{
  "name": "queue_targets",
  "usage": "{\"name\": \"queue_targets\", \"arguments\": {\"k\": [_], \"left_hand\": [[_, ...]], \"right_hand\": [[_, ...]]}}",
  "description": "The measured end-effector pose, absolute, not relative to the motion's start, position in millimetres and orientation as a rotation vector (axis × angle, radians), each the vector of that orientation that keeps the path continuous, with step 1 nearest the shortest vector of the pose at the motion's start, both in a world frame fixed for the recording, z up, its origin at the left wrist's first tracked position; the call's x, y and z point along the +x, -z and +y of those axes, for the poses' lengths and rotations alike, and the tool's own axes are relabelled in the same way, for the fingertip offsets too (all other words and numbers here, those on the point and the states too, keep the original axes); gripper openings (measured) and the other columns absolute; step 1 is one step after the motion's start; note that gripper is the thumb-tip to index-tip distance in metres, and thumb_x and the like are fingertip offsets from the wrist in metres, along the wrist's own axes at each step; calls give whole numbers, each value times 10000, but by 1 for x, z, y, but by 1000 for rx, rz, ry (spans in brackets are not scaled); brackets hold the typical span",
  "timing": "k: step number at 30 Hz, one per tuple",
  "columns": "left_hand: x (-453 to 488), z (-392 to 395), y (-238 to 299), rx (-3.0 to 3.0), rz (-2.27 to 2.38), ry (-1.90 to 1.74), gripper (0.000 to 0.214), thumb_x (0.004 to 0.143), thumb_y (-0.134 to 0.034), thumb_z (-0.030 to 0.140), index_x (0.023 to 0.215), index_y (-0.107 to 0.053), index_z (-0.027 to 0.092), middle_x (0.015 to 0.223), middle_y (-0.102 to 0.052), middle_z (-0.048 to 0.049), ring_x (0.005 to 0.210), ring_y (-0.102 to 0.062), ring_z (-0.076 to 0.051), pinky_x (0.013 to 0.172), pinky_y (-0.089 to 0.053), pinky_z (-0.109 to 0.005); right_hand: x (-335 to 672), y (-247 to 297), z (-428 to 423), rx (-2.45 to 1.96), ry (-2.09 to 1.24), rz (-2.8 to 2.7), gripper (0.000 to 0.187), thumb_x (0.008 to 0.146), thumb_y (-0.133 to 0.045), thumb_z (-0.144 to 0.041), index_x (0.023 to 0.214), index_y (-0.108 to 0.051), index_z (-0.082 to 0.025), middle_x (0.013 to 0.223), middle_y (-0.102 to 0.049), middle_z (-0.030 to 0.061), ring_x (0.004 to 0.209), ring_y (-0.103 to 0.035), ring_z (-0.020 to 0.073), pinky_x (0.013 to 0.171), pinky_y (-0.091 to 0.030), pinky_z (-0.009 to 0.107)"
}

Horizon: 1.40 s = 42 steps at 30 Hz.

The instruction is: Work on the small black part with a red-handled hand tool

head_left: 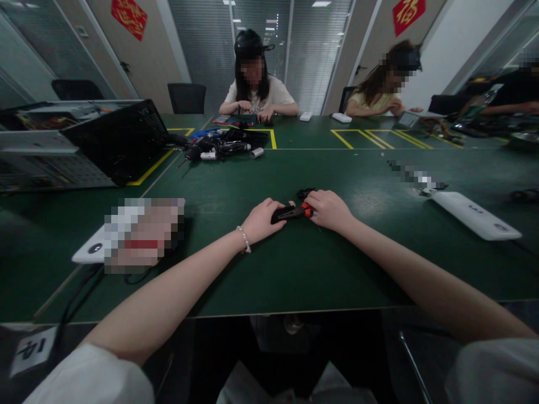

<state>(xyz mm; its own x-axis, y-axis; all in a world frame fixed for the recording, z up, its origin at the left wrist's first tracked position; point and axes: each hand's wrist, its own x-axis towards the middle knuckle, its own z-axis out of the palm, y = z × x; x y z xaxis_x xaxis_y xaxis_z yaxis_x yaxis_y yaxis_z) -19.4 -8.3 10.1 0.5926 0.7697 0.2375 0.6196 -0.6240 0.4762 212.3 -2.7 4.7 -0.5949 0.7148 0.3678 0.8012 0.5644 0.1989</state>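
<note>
My left hand (261, 222), with a beaded bracelet at the wrist, is closed on a small black part (278, 214) whose kind I cannot make out. My right hand (332, 210) grips pliers (296, 212) with red and black handles. Their jaws point left and lie against the black part; whether they bite on it is too small to tell. Just behind my right fingers rests another dark object (306, 192). Both hands are low over the green table (236, 280).
An opened computer case (113, 140) stands at the left. A heap of black cables and tools (227, 143) lies further back. White power banks (475, 216) are on the right and left, the left one under a partly blurred item (145, 235). Several people sit across the table.
</note>
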Motion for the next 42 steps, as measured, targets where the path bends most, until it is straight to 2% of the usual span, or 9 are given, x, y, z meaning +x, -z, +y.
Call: {"name": "queue_targets", "arguments": {"k": [42], "left_hand": [[-18,-10,-11,2491,1132,-616,322,752,-591,271,1045,-555,143,977,-546,-78,901,-533,-208,815,-458,-354]], "right_hand": [[212,-6,-6,-1221,512,-2498,209,706,-504,-179,889,-596,-135,894,-593,98,785,-494,204,700,-345,311]]}}
